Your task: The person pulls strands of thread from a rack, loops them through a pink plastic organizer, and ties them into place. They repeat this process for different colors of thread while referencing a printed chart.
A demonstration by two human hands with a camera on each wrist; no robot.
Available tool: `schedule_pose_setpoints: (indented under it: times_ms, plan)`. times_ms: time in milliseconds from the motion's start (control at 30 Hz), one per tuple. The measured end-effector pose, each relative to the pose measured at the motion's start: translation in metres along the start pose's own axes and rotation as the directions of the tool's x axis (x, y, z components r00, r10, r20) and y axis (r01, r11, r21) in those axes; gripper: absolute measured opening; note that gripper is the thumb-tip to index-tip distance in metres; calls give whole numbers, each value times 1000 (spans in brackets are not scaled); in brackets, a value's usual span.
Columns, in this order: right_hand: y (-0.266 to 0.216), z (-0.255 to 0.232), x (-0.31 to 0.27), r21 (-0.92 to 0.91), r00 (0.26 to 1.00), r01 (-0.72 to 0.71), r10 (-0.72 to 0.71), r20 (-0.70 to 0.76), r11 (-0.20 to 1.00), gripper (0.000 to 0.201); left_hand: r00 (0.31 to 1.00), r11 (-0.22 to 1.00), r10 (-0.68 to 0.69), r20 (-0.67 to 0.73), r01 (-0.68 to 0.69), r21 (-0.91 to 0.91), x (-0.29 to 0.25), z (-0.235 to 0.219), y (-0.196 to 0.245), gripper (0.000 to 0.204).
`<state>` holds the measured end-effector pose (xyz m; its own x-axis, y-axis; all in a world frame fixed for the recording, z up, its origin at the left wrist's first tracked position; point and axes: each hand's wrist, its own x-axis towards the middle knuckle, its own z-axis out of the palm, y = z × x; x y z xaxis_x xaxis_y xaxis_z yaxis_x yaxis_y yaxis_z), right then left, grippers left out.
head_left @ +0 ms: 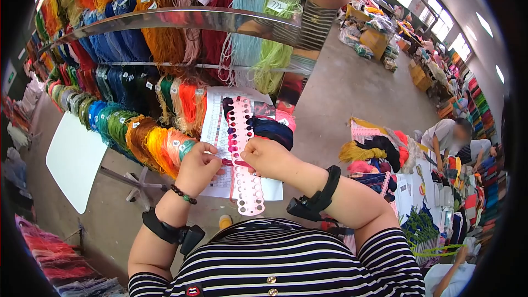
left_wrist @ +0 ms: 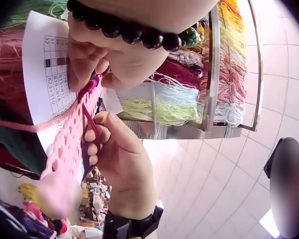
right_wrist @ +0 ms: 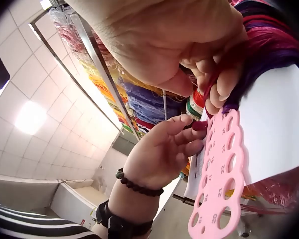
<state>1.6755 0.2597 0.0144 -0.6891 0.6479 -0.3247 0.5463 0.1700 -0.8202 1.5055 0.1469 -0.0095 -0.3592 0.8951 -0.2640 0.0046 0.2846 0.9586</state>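
A pink card with numbered holes (head_left: 250, 187) lies over a printed chart sheet (head_left: 212, 126), with thread knotted in its upper holes. My left hand (head_left: 195, 168) is at the card's left side, thumb and fingers pinching the end of a crimson thread (right_wrist: 200, 126). On the other side, my right hand (head_left: 269, 157) pinches the crimson strand at the card's edge; in the left wrist view this hand (left_wrist: 122, 154) has its fingers curled by the strand. Dark blue and purple thread (head_left: 272, 130) hangs from the card's right side.
Racks of coloured thread skeins (head_left: 159, 38) stand ahead and to the left, with a metal rail (head_left: 181, 17) across them. A white board (head_left: 77, 159) is at the left. To the right, people work by a table (head_left: 407, 187) holding more thread.
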Motion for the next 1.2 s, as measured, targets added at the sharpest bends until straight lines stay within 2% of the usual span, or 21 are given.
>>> schedule_pose_setpoints:
  times_ms: [33,133,233,333,367,433,533,700,900,1000,1100,1200]
  plan:
    - [1,0,-1,-12,1000,10,-10,-12,1000,23,1000,1000,-20,1,20,-20,0,2,0,23]
    - [2,-1,1,-34,1000,11,-10,26,999,23,1000,993,13,21,-15,114,3,5,-2,25]
    - [1,-1,1,-51,1000,10,-9,21,999,22,996,988,84,29,-87,124,6,5,-10,26]
    - [3,0,-1,-12,997,70,-70,-20,997,17,986,980,159,42,-162,111,10,1,-20,24]
    - [5,0,0,-36,996,84,-85,-8,996,15,993,994,97,74,-92,-66,9,-4,-21,25]
    - [9,-2,4,-84,993,114,-114,14,990,13,986,914,-6,167,73,-398,7,-14,-17,26]
    - [7,-3,3,-16,998,66,-66,-1,998,9,972,699,107,207,75,-712,-9,-9,11,28]
    - [6,-1,1,-51,997,73,-74,-23,996,10,969,770,117,219,51,-636,-2,-7,-1,32]
    - [5,-1,1,-45,998,60,-61,-18,997,11,967,710,59,247,134,-692,-8,2,8,31]
    - [3,-3,-1,-36,998,61,-61,-9,998,10,996,908,79,33,-58,-416,-6,0,5,30]
    - [2,-4,-1,-37,999,54,-54,-1,998,9,956,925,280,-82,-292,-244,-3,-1,0,30]
    - [3,-3,0,-37,998,61,-61,-8,997,9,950,919,311,-12,-304,-251,-3,-4,0,34]
